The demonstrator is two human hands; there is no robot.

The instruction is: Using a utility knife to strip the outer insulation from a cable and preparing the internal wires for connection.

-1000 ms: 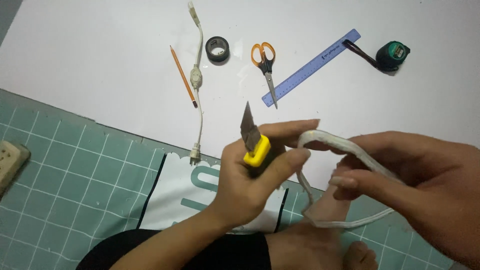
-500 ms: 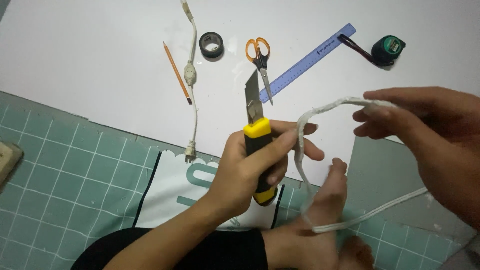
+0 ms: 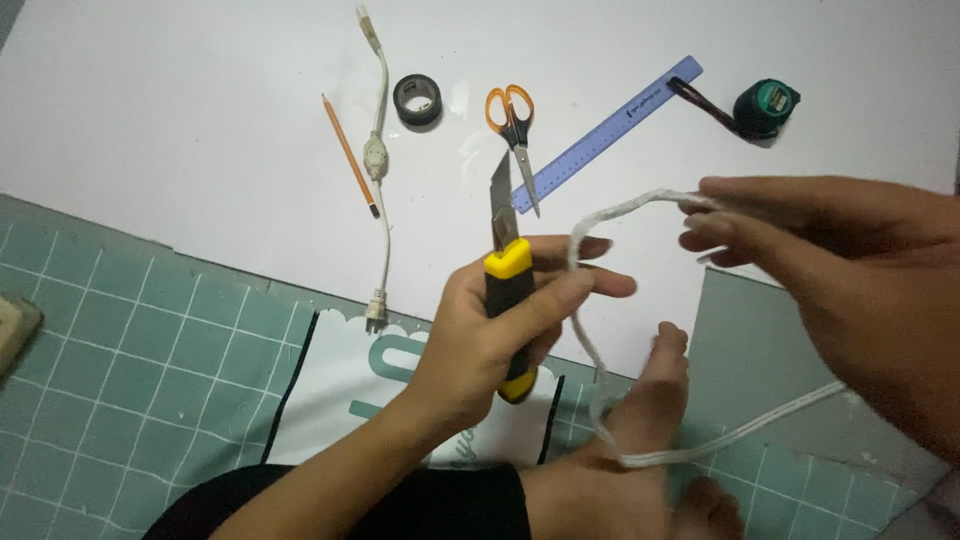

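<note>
My left hand [image 3: 490, 340] grips a yellow and black utility knife [image 3: 505, 300] with its blade pointing up and away. Its outstretched fingers also touch a white flat cord [image 3: 615, 210]. My right hand [image 3: 830, 270] pinches the top of that cord, which arches between the two hands. The cord runs down and loops around my bare foot [image 3: 640, 440] at the bottom, then trails off to the right.
On the white sheet lie a pencil [image 3: 349, 153], a white cable with plug [image 3: 378, 170], a roll of black tape [image 3: 417, 100], orange-handled scissors [image 3: 513, 130], a blue ruler [image 3: 620, 130] and a green tape measure [image 3: 765, 108]. A green cutting mat [image 3: 130, 380] covers the near left.
My right hand has pulled the cord up and to the right, stretching the loop wider. My left hand has turned the knife more upright, and the cord now hooks around my foot.
</note>
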